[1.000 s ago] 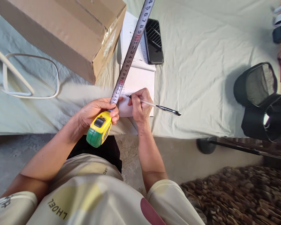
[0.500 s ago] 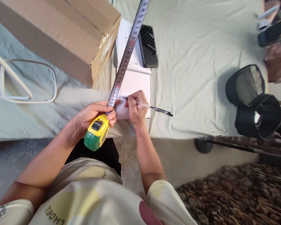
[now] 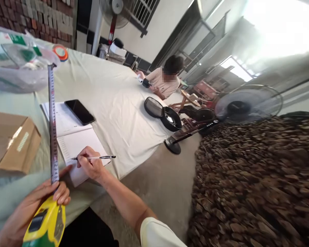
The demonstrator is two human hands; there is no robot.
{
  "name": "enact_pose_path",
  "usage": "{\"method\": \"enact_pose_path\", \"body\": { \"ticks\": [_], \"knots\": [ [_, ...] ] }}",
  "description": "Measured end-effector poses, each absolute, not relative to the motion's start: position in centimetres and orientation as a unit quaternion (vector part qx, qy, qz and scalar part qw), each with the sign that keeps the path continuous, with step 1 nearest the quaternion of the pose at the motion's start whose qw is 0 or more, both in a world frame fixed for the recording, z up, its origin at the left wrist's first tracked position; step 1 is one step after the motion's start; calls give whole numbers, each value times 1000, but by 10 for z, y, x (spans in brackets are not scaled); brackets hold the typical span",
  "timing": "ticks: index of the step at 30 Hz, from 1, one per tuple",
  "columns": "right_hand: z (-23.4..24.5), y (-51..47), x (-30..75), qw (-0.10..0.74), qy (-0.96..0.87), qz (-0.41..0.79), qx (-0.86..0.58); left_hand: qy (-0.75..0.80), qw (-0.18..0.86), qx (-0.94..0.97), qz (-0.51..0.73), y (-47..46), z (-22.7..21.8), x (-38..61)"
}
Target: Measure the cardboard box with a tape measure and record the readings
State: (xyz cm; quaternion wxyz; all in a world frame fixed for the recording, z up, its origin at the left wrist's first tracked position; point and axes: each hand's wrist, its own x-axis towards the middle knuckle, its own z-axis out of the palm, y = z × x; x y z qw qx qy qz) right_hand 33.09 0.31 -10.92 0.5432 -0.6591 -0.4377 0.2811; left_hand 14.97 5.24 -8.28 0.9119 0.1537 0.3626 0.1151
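My left hand (image 3: 47, 192) is closed around a yellow and green tape measure (image 3: 47, 221), its thumb and fingers pinching the metal blade where it leaves the case. The drawn-out blade stretches away across the left side of an open notebook (image 3: 79, 145). My right hand (image 3: 89, 163) grips a pen (image 3: 101, 157), whose tip is at the lower page near a column of small handwritten marks. On the notebook's upper page lies a black phone (image 3: 79, 112).
A cardboard box (image 3: 12, 144) is on the cloth-covered table at left, with a plastic bag (image 3: 20, 65) and an orange tape roll (image 3: 60, 53) beyond. An open black round case (image 3: 171, 118) lies near the right edge. Another person (image 3: 164, 80) sits across; a standing fan (image 3: 237, 106) is at right.
My view has swung up and to the right, bringing the room, the other person and the fans into sight. Both hands keep their hold on the tape measure and the pen.
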Motion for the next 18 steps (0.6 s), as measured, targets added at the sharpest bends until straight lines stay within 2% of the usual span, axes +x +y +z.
{"method": "enact_pose_path", "body": {
  "ticks": [2, 4, 8, 11, 18],
  "knots": [
    [-112, 4, 331, 594, -380, 291, -647, 359, 902, 196, 139, 52, -82, 150],
    [-113, 7, 331, 610, -351, 286, -650, 346, 904, 216, 131, 52, -81, 150],
    [-111, 11, 331, 570, -376, 282, -674, 284, 928, 204, 127, 53, -79, 150],
    [-108, 11, 329, 510, -421, 223, -716, 244, 940, 204, 121, 50, -76, 149],
    [-117, 11, 330, 513, -434, 229, -705, 230, 946, 159, 161, 42, -73, 143]
  ]
}}
